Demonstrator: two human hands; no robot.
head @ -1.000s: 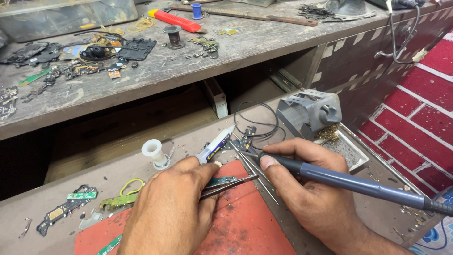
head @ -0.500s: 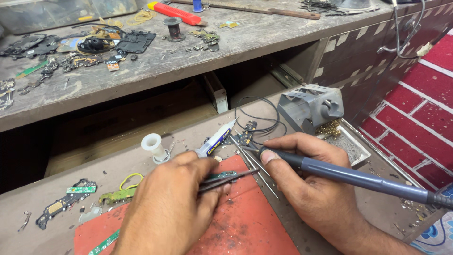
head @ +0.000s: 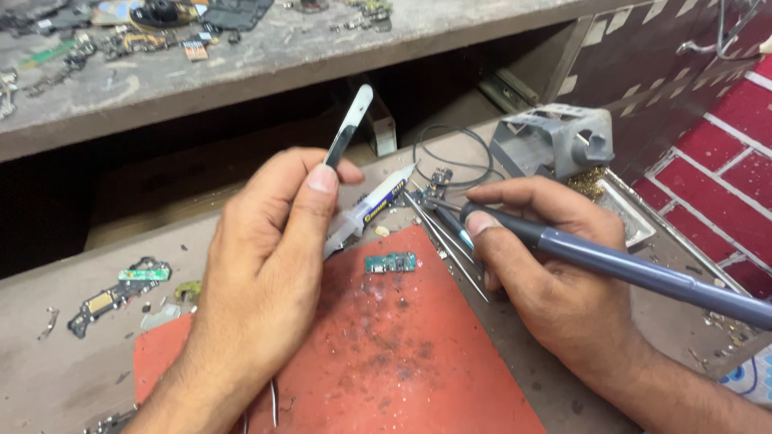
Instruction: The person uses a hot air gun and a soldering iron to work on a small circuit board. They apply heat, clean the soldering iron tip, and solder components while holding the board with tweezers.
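Note:
My left hand (head: 265,241) holds a pair of tweezers (head: 348,127) between thumb and fingers, raised off the bench with the blunt end pointing up and away. My right hand (head: 547,265) grips a grey-blue soldering iron (head: 611,261) like a pen, its tip low near small parts at the far edge of a red work mat (head: 386,362). A small green circuit board (head: 391,262) lies bare on the mat between my two hands. A syringe-shaped tube (head: 374,209) rests just beyond the mat.
A grey soldering iron stand (head: 555,141) with brass wool sits at the back right beside a coil of thin wire (head: 450,153). Green board scraps (head: 121,291) lie left of the mat. A raised shelf (head: 241,56) behind carries several phone parts. Red brick-pattern floor (head: 708,161) at right.
My left hand has lifted the tweezers up off the mat, uncovering the small green board. The right hand with the soldering iron stays in nearly the same place. The camera has tilted down and closer.

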